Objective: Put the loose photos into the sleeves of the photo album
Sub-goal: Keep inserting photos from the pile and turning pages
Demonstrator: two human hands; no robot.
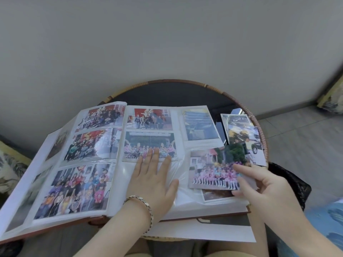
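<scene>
Fingertips (241, 168) of the right hand (263, 188) pinch the 4 o'clock corner of a loose photo (213, 169) of children in pink. The thumb's hold under it is hidden. The print hovers over the right page of the open album (183, 145), at 3 o'clock from the left hand (154, 182). That hand's 4 fingers (155, 156) lie straight and flat on an empty clear sleeve (182, 164), gripping nothing.

The step probably goes best if the left fingers hold the film taut and lift its lip. The right hand should then feed the print in square, toward 9 o'clock, without bending it.

Glare keeps me from telling where the sleeve's mouth lies. Only a strip of another print (215, 194) shows beneath the held one. The pile of loose photos (243, 134) at 1 o'clock overlaps, so its count is unclear. The far-left page is too blurred to read.
</scene>
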